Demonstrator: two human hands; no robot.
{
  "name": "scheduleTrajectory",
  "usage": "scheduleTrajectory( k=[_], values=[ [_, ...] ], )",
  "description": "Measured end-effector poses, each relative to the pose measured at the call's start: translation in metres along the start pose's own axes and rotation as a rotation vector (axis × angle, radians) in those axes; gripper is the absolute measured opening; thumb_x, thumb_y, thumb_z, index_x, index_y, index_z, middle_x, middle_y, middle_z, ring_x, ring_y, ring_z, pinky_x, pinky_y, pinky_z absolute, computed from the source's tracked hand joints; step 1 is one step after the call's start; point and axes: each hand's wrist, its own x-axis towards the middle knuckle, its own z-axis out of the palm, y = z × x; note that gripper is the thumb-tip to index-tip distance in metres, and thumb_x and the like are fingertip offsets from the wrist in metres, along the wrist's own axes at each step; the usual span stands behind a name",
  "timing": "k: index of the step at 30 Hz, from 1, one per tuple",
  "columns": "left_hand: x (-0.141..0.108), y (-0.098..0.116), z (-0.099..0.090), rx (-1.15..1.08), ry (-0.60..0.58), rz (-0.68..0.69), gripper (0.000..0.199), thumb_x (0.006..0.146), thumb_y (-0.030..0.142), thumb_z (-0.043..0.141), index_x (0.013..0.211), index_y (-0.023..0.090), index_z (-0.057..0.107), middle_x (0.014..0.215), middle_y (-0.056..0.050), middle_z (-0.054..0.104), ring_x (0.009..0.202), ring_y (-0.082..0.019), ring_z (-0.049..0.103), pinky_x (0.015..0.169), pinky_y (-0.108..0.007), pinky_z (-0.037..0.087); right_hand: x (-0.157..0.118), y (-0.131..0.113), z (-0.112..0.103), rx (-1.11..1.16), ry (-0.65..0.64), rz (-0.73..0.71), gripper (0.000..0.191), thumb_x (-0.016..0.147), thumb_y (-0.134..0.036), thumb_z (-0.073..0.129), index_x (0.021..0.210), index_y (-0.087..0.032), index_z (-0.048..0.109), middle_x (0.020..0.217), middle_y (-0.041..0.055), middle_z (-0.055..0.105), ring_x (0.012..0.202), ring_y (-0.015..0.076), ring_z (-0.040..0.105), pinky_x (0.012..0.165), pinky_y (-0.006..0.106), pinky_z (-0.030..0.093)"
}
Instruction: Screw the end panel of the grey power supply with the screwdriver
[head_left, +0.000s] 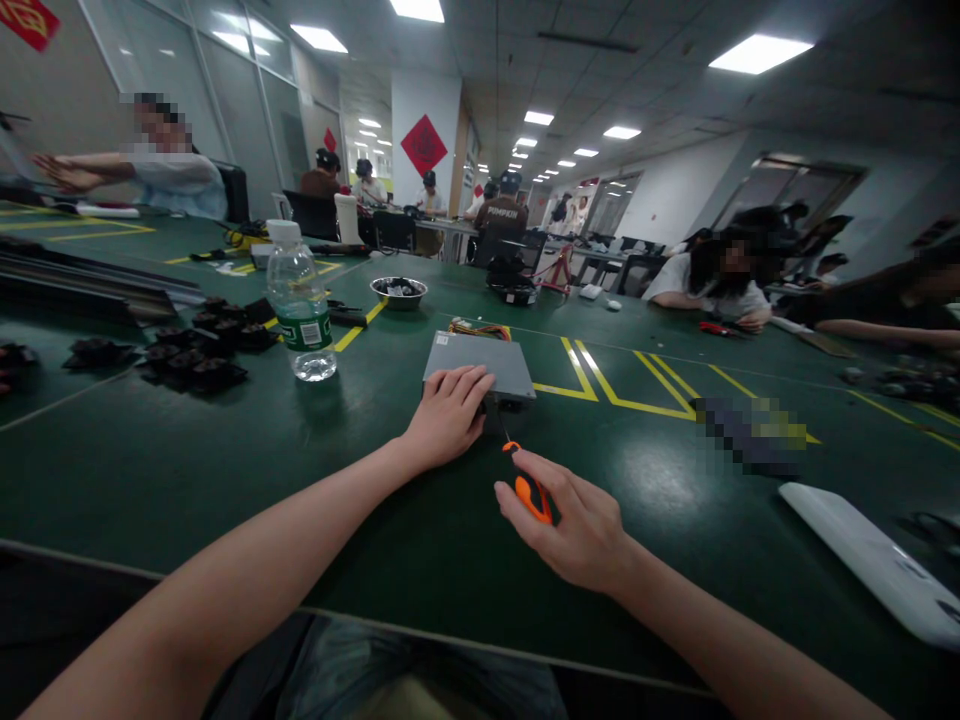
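A grey metal computer power supply (484,358) lies on the green table in front of me, its bundle of coloured wires (480,328) at the far side. My left hand (450,410) grips its near left corner, fingers over the top; the thumb is mostly hidden. In my right hand (574,520) is a screwdriver (531,495) with an orange and black handle. Its thin shaft points away from me at the near face of the power supply. Whether the tip sits in a screw, I cannot make out.
Left of the power supply stands a water bottle (304,310), with black parts (199,355) beyond it. A metal bowl (399,292) of small pieces is farther back. At right lie a white power bank-like object (870,560) and a blurred dark item (750,435). Other people sit around.
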Motion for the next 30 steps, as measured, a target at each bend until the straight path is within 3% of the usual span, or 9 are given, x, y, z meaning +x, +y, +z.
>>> scheduleTrajectory(
  k=[5, 9, 13, 18, 24, 30],
  values=[
    [0.000, 0.001, 0.000, -0.007, 0.004, -0.013, 0.049, 0.083, 0.024, 0.047, 0.131, 0.017, 0.039, 0.136, -0.010, 0.045, 0.125, -0.025, 0.037, 0.100, -0.042, 0.025, -0.001, 0.007, -0.004, 0.054, 0.021, 0.020, 0.014, 0.082, -0.021, 0.055, 0.096, -0.020, 0.055, 0.103, 0.0123, 0.063, 0.104, 0.0218, 0.059, 0.075, 0.031, 0.054],
    [0.001, 0.002, -0.001, -0.013, 0.005, -0.016, 0.049, 0.082, 0.024, 0.048, 0.130, 0.019, 0.040, 0.137, -0.009, 0.044, 0.125, -0.025, 0.037, 0.100, -0.042, 0.025, -0.001, 0.005, -0.004, 0.081, -0.019, 0.008, 0.021, 0.081, -0.019, 0.051, 0.101, -0.019, 0.054, 0.111, 0.0152, 0.059, 0.111, 0.0258, 0.055, 0.079, 0.036, 0.053],
    [0.001, 0.004, -0.001, -0.022, 0.015, -0.037, 0.047, 0.082, 0.023, 0.049, 0.128, 0.019, 0.042, 0.135, -0.008, 0.046, 0.124, -0.025, 0.039, 0.100, -0.041, 0.026, -0.003, 0.006, -0.004, -0.012, -0.018, -0.018, 0.029, 0.080, -0.014, 0.056, 0.108, -0.021, 0.053, 0.109, 0.0146, 0.060, 0.108, 0.0219, 0.057, 0.079, 0.029, 0.052],
    [0.005, 0.011, 0.000, -0.065, 0.069, -0.130, 0.035, 0.084, 0.026, 0.048, 0.119, 0.021, 0.049, 0.128, -0.006, 0.053, 0.119, -0.023, 0.043, 0.099, -0.041, 0.027, -0.001, 0.008, -0.007, -0.070, 0.006, 0.048, 0.008, 0.084, -0.025, 0.058, 0.089, -0.019, 0.056, 0.094, 0.0103, 0.066, 0.089, 0.0164, 0.063, 0.069, 0.024, 0.050],
    [0.008, 0.013, 0.000, -0.070, 0.090, -0.143, 0.029, 0.086, 0.027, 0.048, 0.115, 0.021, 0.050, 0.125, -0.005, 0.055, 0.117, -0.022, 0.045, 0.098, -0.040, 0.028, 0.005, 0.001, -0.012, -0.123, -0.075, 0.177, 0.016, 0.086, -0.025, 0.052, 0.071, -0.018, 0.052, 0.073, 0.0048, 0.064, 0.058, 0.0116, 0.055, 0.055, 0.024, 0.039],
    [0.007, 0.013, 0.000, -0.051, 0.084, -0.134, 0.030, 0.086, 0.027, 0.047, 0.116, 0.021, 0.049, 0.126, -0.006, 0.054, 0.117, -0.023, 0.044, 0.097, -0.041, 0.028, 0.006, -0.012, -0.011, -0.013, -0.197, 0.347, 0.016, 0.089, -0.021, 0.041, 0.076, -0.018, 0.049, 0.068, 0.0029, 0.059, 0.052, 0.0120, 0.053, 0.050, 0.024, 0.035]
  ],
)
